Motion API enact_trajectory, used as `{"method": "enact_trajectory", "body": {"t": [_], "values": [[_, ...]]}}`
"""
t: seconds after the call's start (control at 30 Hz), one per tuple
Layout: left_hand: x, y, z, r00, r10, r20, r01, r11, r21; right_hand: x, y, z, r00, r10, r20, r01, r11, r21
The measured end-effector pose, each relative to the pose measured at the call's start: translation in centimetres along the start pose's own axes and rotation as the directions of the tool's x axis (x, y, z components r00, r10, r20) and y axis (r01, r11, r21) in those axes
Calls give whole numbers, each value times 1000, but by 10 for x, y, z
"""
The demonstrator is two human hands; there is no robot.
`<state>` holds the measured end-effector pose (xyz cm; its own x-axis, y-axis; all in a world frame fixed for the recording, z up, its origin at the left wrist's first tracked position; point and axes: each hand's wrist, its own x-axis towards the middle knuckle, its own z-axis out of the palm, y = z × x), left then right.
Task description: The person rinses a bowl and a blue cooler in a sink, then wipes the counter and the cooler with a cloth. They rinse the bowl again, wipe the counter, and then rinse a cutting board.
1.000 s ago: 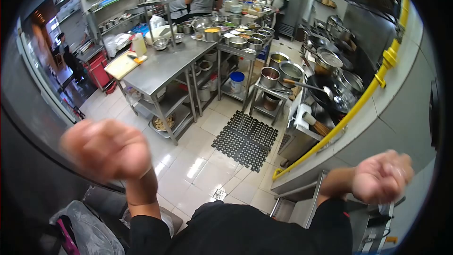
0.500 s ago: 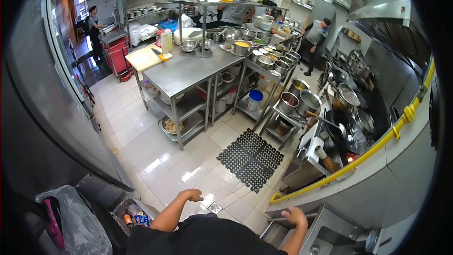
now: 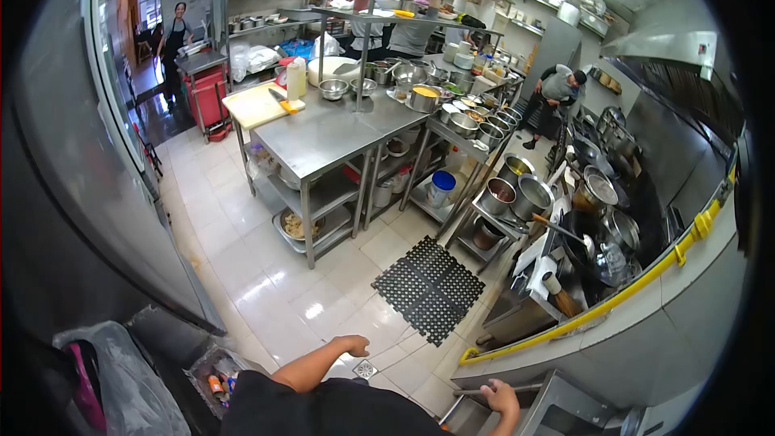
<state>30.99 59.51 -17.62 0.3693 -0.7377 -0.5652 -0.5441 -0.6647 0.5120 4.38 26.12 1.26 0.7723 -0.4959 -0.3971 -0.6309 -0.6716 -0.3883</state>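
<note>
My left hand is held out over the tiled floor, near a square floor drain. Its fingers are curled in and nothing shows in them. At the lower right, my right hand overlaps a metal rail beside a steel sink. The thumb and forefinger of that hand stand a little apart, with nothing visible between them.
A black perforated mat lies ahead on the floor. A steel worktable bears a cutting board and bowls. Woks and a yellow pipe line the right side. Several people stand farther back.
My left hand has moved right and down, its fingers more curled; my right hand is lower. The view has shifted slightly. At the far left, a person has turned this way.
</note>
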Motion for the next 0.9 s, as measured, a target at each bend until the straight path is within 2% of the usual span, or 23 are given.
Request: {"method": "enact_trajectory", "body": {"t": [0.03, 0.07, 0.1, 0.2, 0.23, 0.3, 0.37, 0.43, 0.47, 0.53, 0.57, 0.6, 0.63, 0.67, 0.7, 0.77, 0.8, 0.87, 0.9], "values": [[3, 0, -1, 1000, 5, -11, -5, 1000, -17, -2, 14, 6, 1000, 19, -10, -18, 999, 29], [7, -2, 0, 996, -26, 81, 25, 1000, 16, 2, 32, 14, 1000, -3, -3, 3, 1000, -27], [9, -2, -3, 984, -61, 170, 53, 997, 53, 1, 35, 18, 997, 63, 38, -60, 996, -73], [6, -2, 1, 989, -59, 134, 56, 998, 30, 8, 35, 23, 975, 129, 182, -99, 981, -165], [6, -4, 5, 991, -56, 118, 53, 998, 28, 11, 30, 21, 976, 121, 182, -88, 980, -177], [3, -9, 13, 995, -56, 87, 58, 998, -21, 16, 10, 19, 989, -25, 145, 55, 977, -205], [-9, -15, 23, 996, -73, 52, 77, 993, -86, 34, -2, 23, 985, -74, 155, 110, 965, -239], [-22, -21, 32, 987, -86, 133, 97, 992, -75, 48, -21, 25, 979, -119, 164, 145, 977, -158], [-27, -29, 42, 987, -99, 126, 111, 989, -94, 50, -32, 26, 964, -217, 153, 242, 955, -172], [-37, -55, 70, 973, -124, 195, 147, 983, -107, 67, -38, 34, 948, -234, 215, 272, 947, -169], [-52, -64, 80, 949, -195, 248, 239, 957, -164, 75, -41, 39, 935, -237, 264, 284, 946, -157], [-89, -51, 69, 868, -318, 382, 448, 833, -324, 79, -46, 42, 928, -234, 290, 290, 943, -166], [-138, -30, 48, 861, -266, 434, 474, 730, -493, 83, -49, 46, 922, -244, 299, 304, 937, -171], [-149, -37, 59, 803, -277, 527, 566, 631, -531, 87, -51, 50, 911, -266, 314, 336, 922, -192], [-144, -53, 87, 659, -288, 694, 739, 417, -529, 88, -53, 53, 900, -286, 329, 366, 906, -212], [-170, -45, 96, 594, -230, 771, 804, 129, -581, 89, -59, 54, 884, -236, 403, 350, 906, -237], [-185, -33, 93, 593, -224, 773, 804, 121, -582, 92, -59, 57, 874, -229, 428, 357, 901, -247], [-210, -13, 83, 642, -56, 764, 763, -49, -645, 104, -54, 70, 863, -221, 453, 366, 894, -260], [-201, -18, 98, 647, -46, 761, 760, -48, -649, 113, -44, 78, 856, -196, 478, 343, 908, -242]]}}
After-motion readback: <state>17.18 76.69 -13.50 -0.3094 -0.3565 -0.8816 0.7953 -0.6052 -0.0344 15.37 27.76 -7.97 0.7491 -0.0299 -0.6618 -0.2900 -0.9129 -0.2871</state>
